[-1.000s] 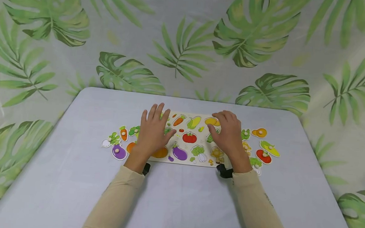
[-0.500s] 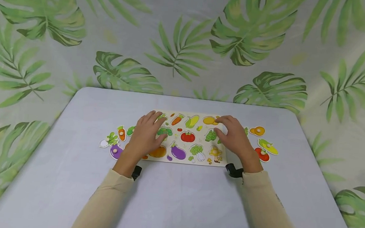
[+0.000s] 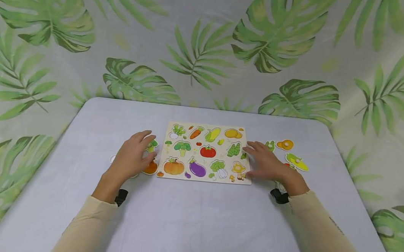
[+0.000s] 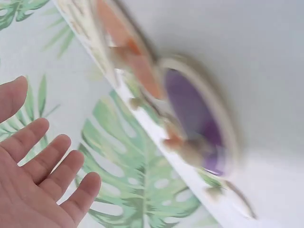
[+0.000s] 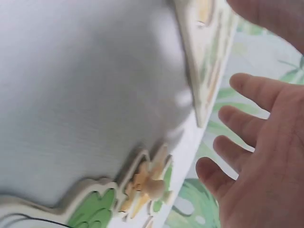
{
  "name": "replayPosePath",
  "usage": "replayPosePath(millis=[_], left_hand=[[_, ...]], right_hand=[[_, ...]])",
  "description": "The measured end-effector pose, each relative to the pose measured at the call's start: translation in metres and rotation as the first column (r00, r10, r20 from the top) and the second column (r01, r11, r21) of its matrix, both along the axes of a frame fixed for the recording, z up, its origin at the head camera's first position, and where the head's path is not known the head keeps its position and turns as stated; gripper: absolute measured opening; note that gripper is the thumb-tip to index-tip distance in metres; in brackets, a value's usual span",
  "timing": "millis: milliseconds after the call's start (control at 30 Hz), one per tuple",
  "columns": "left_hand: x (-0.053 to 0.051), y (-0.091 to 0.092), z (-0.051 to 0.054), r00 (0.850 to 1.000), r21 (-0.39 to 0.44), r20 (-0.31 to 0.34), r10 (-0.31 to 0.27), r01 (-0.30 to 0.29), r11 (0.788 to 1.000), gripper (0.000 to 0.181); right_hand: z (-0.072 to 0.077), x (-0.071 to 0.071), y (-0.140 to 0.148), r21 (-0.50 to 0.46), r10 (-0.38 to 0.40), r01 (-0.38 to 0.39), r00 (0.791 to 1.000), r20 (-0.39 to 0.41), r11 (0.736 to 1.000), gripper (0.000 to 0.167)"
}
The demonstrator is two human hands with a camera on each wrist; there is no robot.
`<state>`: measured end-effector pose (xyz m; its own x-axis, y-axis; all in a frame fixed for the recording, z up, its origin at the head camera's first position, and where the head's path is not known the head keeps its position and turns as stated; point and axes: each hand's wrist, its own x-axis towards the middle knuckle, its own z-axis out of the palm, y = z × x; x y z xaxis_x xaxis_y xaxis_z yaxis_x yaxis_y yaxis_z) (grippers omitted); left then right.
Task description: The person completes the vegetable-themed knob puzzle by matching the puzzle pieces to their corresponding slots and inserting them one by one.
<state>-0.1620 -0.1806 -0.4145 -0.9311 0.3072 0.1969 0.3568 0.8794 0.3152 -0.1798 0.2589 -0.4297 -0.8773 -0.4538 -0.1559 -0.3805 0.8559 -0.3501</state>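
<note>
A wooden vegetable puzzle board (image 3: 207,161) lies flat in the middle of the table. My left hand (image 3: 130,156) is off its left side, above loose puzzle pieces; a broccoli piece (image 3: 152,144) and a pumpkin piece (image 3: 150,168) show beside it. The left wrist view has that hand with fingers extended and nothing held, near a blurred eggplant piece (image 4: 192,118). At the board's right edge is my right hand (image 3: 266,161), fingers spread and holding nothing; whether it touches the board I cannot tell. Below it in the right wrist view lies a mushroom piece (image 5: 137,185).
On the right lie a corn piece (image 3: 297,161), an orange-yellow piece (image 3: 284,144) and a green leafy piece (image 3: 270,145). More pieces are partly hidden under both hands. The white table (image 3: 197,221) ends at a leaf-patterned curtain (image 3: 198,61).
Both hands have moved outward from over the board, left hand to the left and right hand to the right. The whole board is now uncovered, while loose pieces on both sides are more hidden.
</note>
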Motion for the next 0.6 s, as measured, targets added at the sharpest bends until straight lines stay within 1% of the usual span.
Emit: replayPosePath(millis=[67,167,300,433,533,600], left_hand=[[0.003,-0.007,-0.003,0.999,0.017,0.032,0.008,-0.009,1.0,0.053],[0.006,-0.016,-0.006,0.998,0.035,0.055,0.003,-0.005,0.999,0.051],[0.01,-0.027,-0.006,0.997,0.037,0.074,-0.001,-0.002,0.999,0.051],[0.013,-0.036,-0.006,0.994,0.028,0.106,0.014,-0.017,0.999,0.052],[0.014,-0.04,-0.008,0.994,0.007,0.105,0.018,-0.019,1.0,0.052],[0.014,-0.042,-0.009,0.996,-0.003,0.091,0.018,-0.017,1.0,0.052]], right_hand=[[-0.003,0.002,0.0,0.005,0.015,-0.016,1.0,0.021,1.0,0.092],[-0.005,0.004,-0.001,0.013,0.019,-0.02,0.999,0.044,1.0,0.096],[-0.007,0.003,0.0,0.05,0.016,-0.019,0.998,0.061,0.999,0.096],[-0.009,0.001,0.001,0.073,0.012,-0.017,0.998,0.066,0.997,0.096],[-0.01,0.0,0.001,0.076,0.014,-0.019,0.998,0.067,0.997,0.097],[-0.009,0.0,0.0,0.068,0.01,-0.016,0.997,0.081,0.998,0.097]])
